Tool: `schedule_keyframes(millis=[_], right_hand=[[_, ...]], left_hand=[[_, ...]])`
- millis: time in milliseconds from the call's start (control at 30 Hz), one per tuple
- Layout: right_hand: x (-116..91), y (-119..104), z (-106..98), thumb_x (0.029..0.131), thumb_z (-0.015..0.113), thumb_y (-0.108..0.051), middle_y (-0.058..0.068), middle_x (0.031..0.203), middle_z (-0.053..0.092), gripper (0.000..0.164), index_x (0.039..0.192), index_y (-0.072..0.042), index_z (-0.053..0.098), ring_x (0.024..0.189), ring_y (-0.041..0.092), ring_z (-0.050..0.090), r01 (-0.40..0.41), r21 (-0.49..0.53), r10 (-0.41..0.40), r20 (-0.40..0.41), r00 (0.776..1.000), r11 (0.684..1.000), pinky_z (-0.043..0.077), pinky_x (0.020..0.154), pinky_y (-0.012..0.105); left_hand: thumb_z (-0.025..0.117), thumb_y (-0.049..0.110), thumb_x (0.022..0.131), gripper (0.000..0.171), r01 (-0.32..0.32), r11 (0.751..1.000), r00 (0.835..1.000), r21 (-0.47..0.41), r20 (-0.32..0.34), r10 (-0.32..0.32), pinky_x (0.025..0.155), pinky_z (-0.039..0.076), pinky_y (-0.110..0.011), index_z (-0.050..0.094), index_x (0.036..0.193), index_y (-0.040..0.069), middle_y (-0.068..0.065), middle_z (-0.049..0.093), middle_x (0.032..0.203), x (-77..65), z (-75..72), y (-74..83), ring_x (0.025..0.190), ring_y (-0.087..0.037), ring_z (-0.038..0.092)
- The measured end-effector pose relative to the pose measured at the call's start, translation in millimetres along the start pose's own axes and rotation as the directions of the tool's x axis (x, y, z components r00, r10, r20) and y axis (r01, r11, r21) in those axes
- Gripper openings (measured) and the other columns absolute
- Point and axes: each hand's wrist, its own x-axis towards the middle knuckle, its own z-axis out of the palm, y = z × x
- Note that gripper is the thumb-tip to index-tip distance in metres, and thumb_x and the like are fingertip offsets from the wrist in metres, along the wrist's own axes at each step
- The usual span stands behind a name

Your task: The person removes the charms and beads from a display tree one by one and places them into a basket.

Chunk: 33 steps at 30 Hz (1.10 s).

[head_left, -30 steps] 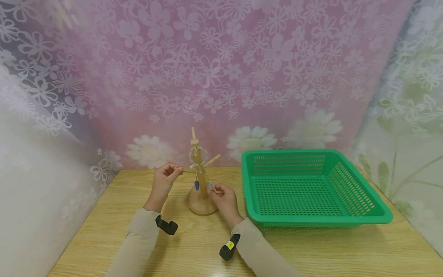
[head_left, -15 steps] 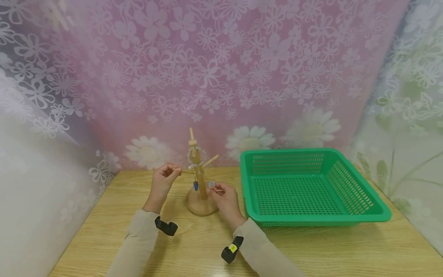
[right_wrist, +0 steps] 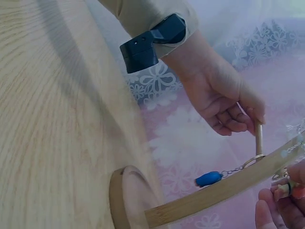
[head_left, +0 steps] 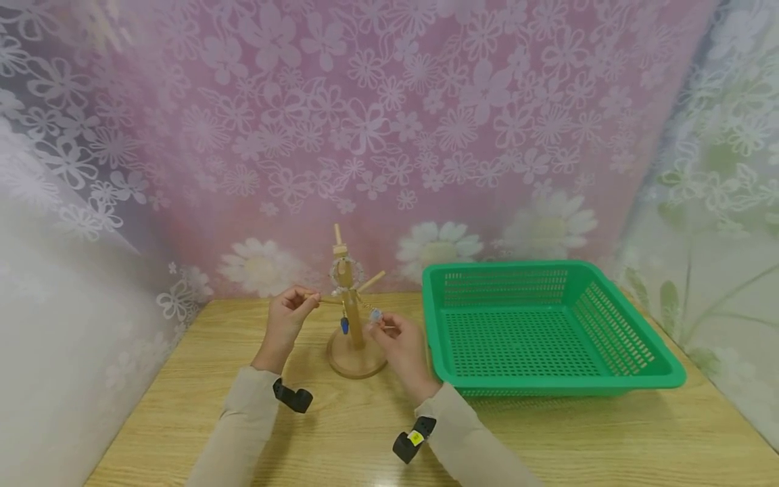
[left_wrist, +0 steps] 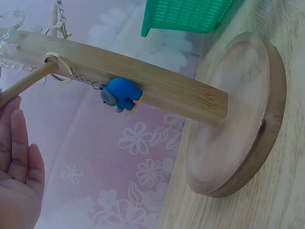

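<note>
A wooden stand (head_left: 357,341) with a round base and several pegs stands on the table. My left hand (head_left: 285,321) pinches the end of its left peg (left_wrist: 28,83) between thumb and fingers. From that peg a blue figure keychain (left_wrist: 123,91) hangs by a metal ring. In the head view my right hand (head_left: 402,345), just right of the post, pinches a small pale keychain charm (head_left: 376,315). The charm's gold chain slants up toward the post, and the right wrist view shows yellowish and orange parts on it. A clear beaded bracelet (head_left: 347,274) hangs higher on the stand.
A green plastic basket (head_left: 556,385) stands on the table to the right, close to my right hand. Behind the wooden table (head_left: 182,406) hangs a pink flowered curtain (head_left: 377,135). Each wrist wears a black camera mount (head_left: 293,398).
My right hand has moved slightly right and up with the charm, and its chain now shows stretched out from the post. My left hand stays on the peg.
</note>
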Motion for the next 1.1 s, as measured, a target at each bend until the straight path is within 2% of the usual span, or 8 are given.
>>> schedule_keyframes(millis=[167, 300, 433, 567, 733, 933, 1100], right_hand=[[3.1, -0.2, -4.7, 0.085, 0.069, -0.005, 0.012, 0.087, 0.063, 0.012, 0.092, 0.004, 0.064, 0.082, 0.028, 0.066, 0.034, -0.039, -0.033, 0.007, 0.999, 0.999, 0.048, 0.063, 0.02], [6.6, 1.2, -7.6, 0.085, 0.069, -0.007, 0.011, 0.088, 0.061, 0.015, 0.094, 0.003, 0.064, 0.083, 0.025, 0.065, 0.04, -0.021, -0.039, 0.013, 0.999, 0.999, 0.05, 0.065, 0.022], [7.3, -2.0, -11.3, 0.085, 0.069, -0.009, 0.011, 0.091, 0.062, 0.017, 0.097, 0.003, 0.065, 0.084, 0.025, 0.065, 0.03, -0.007, -0.03, 0.027, 0.999, 1.0, 0.051, 0.067, 0.025], [7.3, -6.2, -15.8, 0.085, 0.069, -0.009, 0.011, 0.091, 0.063, 0.017, 0.097, 0.003, 0.065, 0.083, 0.025, 0.065, 0.056, -0.039, -0.054, 0.055, 0.997, 0.998, 0.052, 0.068, 0.026], [10.7, -11.7, -24.1, 0.084, 0.07, -0.007, 0.01, 0.087, 0.062, 0.016, 0.095, 0.004, 0.066, 0.077, 0.023, 0.065, 0.093, -0.066, -0.089, 0.067, 0.994, 0.993, 0.05, 0.064, 0.022], [17.5, -17.7, -35.5, 0.084, 0.071, -0.006, 0.008, 0.086, 0.061, 0.011, 0.091, 0.001, 0.066, 0.077, 0.021, 0.065, 0.094, -0.082, -0.088, 0.078, 0.993, 0.992, 0.052, 0.065, 0.024], [21.0, -23.9, -44.1, 0.084, 0.07, -0.007, 0.007, 0.087, 0.061, 0.009, 0.089, -0.001, 0.065, 0.078, 0.019, 0.064, 0.085, -0.11, -0.075, 0.086, 0.993, 0.99, 0.051, 0.064, 0.026]], left_hand=[[0.065, 0.002, 0.088, 0.007, 0.014, 1.0, 1.0, -0.002, 0.004, -0.014, 0.069, 0.047, -0.022, 0.065, 0.082, -0.001, 0.005, 0.062, 0.07, 0.1, 1.2, 3.1, 0.065, -0.008, 0.056], [0.062, -0.001, 0.088, 0.008, 0.011, 1.0, 1.0, 0.006, 0.007, -0.011, 0.068, 0.047, -0.021, 0.062, 0.084, -0.007, 0.004, 0.061, 0.069, -2.7, 4.6, 13.2, 0.065, -0.007, 0.055], [0.061, -0.003, 0.088, 0.007, 0.008, 1.0, 1.0, 0.021, 0.007, -0.008, 0.066, 0.046, -0.021, 0.062, 0.083, -0.006, 0.006, 0.061, 0.068, -5.5, 7.3, 20.8, 0.064, -0.006, 0.054], [0.061, -0.004, 0.088, 0.006, 0.017, 1.0, 1.0, 0.006, 0.003, -0.017, 0.066, 0.046, -0.021, 0.063, 0.083, -0.006, 0.005, 0.061, 0.068, -3.1, 4.4, 12.0, 0.064, -0.007, 0.055], [0.064, 0.0, 0.087, 0.009, -0.002, 1.0, 1.0, -0.013, 0.006, 0.002, 0.068, 0.047, -0.022, 0.062, 0.085, -0.008, 0.005, 0.061, 0.069, -0.2, 2.0, 1.1, 0.064, -0.008, 0.056], [0.067, 0.006, 0.087, 0.015, -0.027, 0.999, 1.0, -0.025, 0.015, 0.027, 0.07, 0.049, -0.023, 0.062, 0.085, -0.009, 0.004, 0.062, 0.072, -0.5, 1.5, -1.2, 0.066, -0.009, 0.056], [0.066, 0.003, 0.087, 0.015, -0.014, 1.0, 1.0, -0.024, 0.008, 0.014, 0.071, 0.049, -0.023, 0.06, 0.084, -0.01, 0.004, 0.062, 0.072, -0.5, 1.3, -1.1, 0.066, -0.008, 0.057]])
